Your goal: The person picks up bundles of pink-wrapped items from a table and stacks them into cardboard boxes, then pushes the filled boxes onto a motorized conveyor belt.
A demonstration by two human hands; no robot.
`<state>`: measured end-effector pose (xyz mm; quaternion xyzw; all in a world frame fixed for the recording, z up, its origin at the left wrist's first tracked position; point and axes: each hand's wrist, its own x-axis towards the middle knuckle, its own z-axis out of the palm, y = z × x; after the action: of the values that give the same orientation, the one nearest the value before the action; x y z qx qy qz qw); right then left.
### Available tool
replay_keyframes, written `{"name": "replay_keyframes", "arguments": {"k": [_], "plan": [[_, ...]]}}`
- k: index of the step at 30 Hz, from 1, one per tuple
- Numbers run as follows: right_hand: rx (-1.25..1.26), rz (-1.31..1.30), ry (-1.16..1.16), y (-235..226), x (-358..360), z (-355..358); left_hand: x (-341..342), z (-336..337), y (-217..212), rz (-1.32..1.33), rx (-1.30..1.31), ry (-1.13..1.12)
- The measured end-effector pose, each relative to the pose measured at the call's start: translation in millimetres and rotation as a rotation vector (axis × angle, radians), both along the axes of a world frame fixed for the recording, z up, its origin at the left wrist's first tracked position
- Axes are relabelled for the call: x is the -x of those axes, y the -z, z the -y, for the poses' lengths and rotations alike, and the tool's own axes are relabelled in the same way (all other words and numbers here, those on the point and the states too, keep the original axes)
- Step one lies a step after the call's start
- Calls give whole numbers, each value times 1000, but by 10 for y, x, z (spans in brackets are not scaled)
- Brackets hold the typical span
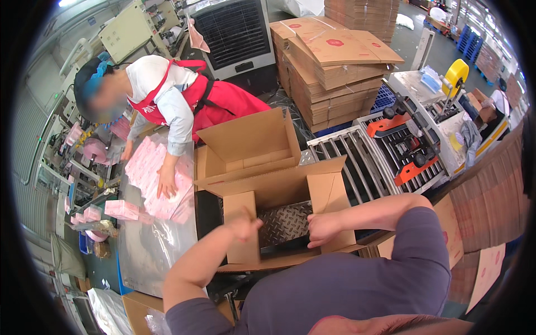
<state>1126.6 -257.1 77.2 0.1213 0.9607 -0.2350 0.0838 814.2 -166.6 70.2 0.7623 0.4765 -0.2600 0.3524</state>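
In front of me stands an open cardboard box (279, 190) with its left flap (240, 245) and right flap (329, 192) lying inward. Between these flaps shows a dark diamond-patterned metal plate (286, 218). Over the left flap's inner edge is my left hand (244, 225), its fingers smeared by motion. My right hand (325, 228) is closed in a fist against the right flap's inner edge, with nothing seen inside it. A second open cardboard box (251, 146) sits just beyond, its inside showing bare cardboard.
At left, a co-worker in a red apron (184, 95) has both hands by pink packs (159, 176) on a metal table (151, 245). Flattened cartons (335, 72) are stacked beyond. A roller conveyor (349, 156) leads right to a taping machine (413, 142). More flat cardboard (486, 195) stands at right.
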Motion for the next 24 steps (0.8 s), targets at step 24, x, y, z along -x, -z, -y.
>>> {"name": "replay_keyframes", "arguments": {"k": [24], "plan": [[-396, -217, 802, 174, -369, -639, 218, 469, 763, 205, -777, -218]]}}
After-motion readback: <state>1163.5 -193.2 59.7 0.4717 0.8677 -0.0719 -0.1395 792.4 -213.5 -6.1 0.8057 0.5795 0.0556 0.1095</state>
